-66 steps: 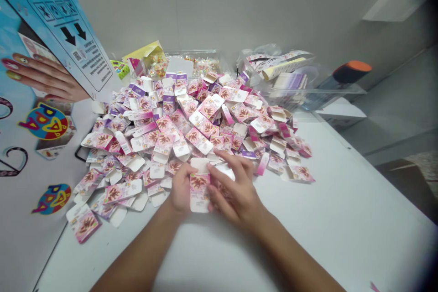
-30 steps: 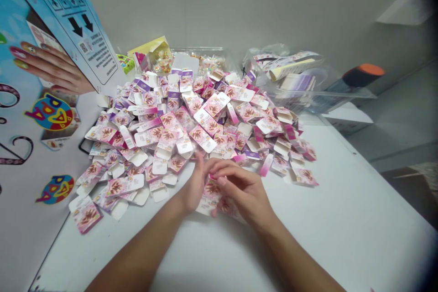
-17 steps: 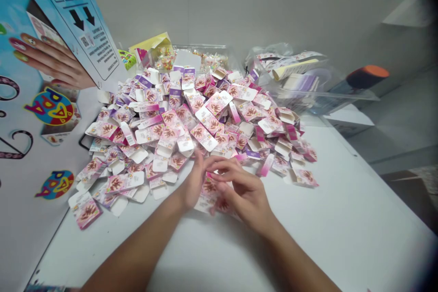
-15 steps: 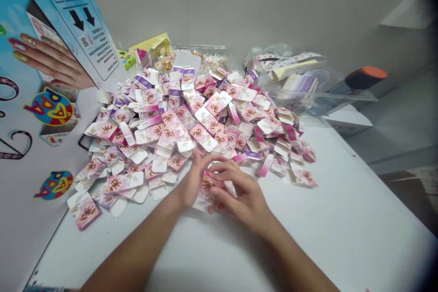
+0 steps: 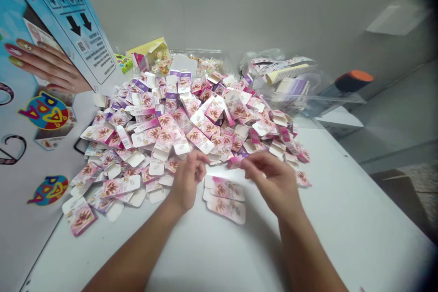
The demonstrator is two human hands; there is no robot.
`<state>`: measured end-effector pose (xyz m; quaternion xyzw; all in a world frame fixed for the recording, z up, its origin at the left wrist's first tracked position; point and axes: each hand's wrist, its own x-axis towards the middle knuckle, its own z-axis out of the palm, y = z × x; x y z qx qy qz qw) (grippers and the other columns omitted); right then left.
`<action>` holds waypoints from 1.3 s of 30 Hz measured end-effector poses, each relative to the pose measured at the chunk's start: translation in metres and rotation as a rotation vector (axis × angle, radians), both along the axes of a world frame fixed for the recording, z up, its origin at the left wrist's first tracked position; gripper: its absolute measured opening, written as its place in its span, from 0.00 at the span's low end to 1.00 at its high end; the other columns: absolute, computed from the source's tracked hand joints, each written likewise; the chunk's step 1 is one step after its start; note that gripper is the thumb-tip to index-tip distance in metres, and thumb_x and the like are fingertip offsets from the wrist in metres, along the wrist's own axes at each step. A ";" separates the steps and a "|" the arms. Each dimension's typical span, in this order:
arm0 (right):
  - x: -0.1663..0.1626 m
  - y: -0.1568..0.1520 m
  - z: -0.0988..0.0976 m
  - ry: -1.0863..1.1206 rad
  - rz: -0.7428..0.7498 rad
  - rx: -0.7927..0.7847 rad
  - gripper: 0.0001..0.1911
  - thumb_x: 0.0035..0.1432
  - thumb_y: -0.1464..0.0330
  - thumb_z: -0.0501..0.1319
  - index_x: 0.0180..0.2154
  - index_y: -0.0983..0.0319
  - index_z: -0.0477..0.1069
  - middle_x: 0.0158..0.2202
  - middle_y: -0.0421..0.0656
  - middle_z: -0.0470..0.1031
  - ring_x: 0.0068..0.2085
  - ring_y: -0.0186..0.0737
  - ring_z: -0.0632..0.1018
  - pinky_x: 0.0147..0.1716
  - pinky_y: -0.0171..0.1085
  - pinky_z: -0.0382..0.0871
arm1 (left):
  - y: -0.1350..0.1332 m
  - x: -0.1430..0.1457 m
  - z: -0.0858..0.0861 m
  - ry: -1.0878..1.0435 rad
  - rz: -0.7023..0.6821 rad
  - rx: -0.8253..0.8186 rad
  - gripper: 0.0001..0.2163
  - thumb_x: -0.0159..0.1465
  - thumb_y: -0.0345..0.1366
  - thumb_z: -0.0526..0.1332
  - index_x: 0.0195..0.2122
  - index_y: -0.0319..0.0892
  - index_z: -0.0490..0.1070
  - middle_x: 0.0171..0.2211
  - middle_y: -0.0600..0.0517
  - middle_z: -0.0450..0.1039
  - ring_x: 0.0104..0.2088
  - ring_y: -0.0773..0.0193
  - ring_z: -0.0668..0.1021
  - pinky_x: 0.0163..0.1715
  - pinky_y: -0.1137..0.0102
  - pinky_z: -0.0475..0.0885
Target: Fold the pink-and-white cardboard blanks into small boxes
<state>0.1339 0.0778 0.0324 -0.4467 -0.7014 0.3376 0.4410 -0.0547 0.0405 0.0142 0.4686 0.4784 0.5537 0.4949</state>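
Two flat small pink-and-white cardboard boxes [image 5: 226,207] lie one above the other on the white table, between my hands. To their left is my left hand [image 5: 189,180], its fingers curled in; whatever they hold, if anything, cannot be made out. My right hand [image 5: 273,182] is raised to the right of the boxes, thumb and fingers pinched together. Its fingertips come near a pink box edge [image 5: 235,160] at the front of the pile, and anything small in the pinch is hidden. Beyond both hands spreads a big heap of similar small boxes [image 5: 164,137], many with open flaps.
A large printed carton [image 5: 51,155] stands along the left side. Behind the heap are a clear tray [image 5: 212,61] with small colourful items and a clear bin [image 5: 308,96] with papers. An orange-ended dark cylinder [image 5: 356,81] leans from the bin. A grey wall [image 5: 239,9] closes the back.
My hands have moved apart, the right one to the right and the left slightly left. The pink-and-white boxes that were between my fingers now lie uncovered on the table.
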 end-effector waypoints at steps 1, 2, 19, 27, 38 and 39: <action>0.000 -0.003 0.001 -0.189 0.098 0.009 0.09 0.57 0.61 0.63 0.34 0.60 0.71 0.32 0.42 0.74 0.31 0.39 0.74 0.30 0.39 0.70 | 0.000 0.000 -0.001 0.002 0.009 0.001 0.28 0.65 0.58 0.37 0.34 0.41 0.66 0.18 0.57 0.57 0.20 0.69 0.58 0.22 0.70 0.51; -0.001 -0.006 0.002 -0.370 0.197 0.012 0.10 0.55 0.61 0.66 0.35 0.60 0.71 0.36 0.44 0.74 0.37 0.43 0.74 0.35 0.41 0.70 | 0.001 0.000 -0.001 0.002 0.017 0.000 0.28 0.65 0.58 0.36 0.34 0.41 0.66 0.18 0.57 0.57 0.20 0.69 0.58 0.22 0.70 0.51; -0.022 -0.014 -0.013 -0.989 0.305 0.028 0.15 0.51 0.61 0.70 0.32 0.62 0.67 0.40 0.50 0.70 0.43 0.51 0.70 0.41 0.46 0.64 | -0.001 0.002 -0.005 0.047 0.028 0.026 0.28 0.66 0.57 0.37 0.32 0.41 0.67 0.19 0.56 0.58 0.21 0.68 0.61 0.22 0.69 0.53; -0.016 -0.011 -0.007 -0.599 0.057 0.230 0.16 0.55 0.58 0.66 0.31 0.61 0.63 0.31 0.43 0.68 0.35 0.44 0.70 0.35 0.43 0.63 | 0.000 -0.002 -0.002 0.076 0.022 -0.003 0.24 0.67 0.54 0.42 0.33 0.41 0.68 0.21 0.56 0.61 0.21 0.70 0.63 0.23 0.71 0.56; -0.040 -0.026 -0.020 -0.387 -0.210 0.669 0.02 0.60 0.69 0.61 0.34 0.61 0.69 0.37 0.47 0.69 0.40 0.45 0.68 0.40 0.45 0.63 | -0.016 0.026 -0.010 -0.465 -0.392 -0.191 0.28 0.67 0.55 0.41 0.57 0.43 0.65 0.55 0.47 0.69 0.59 0.58 0.65 0.62 0.63 0.54; -0.040 -0.026 -0.019 -0.387 -0.198 0.663 0.03 0.60 0.70 0.61 0.37 0.61 0.69 0.41 0.49 0.69 0.43 0.47 0.69 0.43 0.47 0.63 | -0.015 0.024 -0.009 -0.490 -0.356 -0.224 0.28 0.67 0.55 0.42 0.57 0.43 0.66 0.55 0.47 0.70 0.59 0.57 0.65 0.62 0.63 0.54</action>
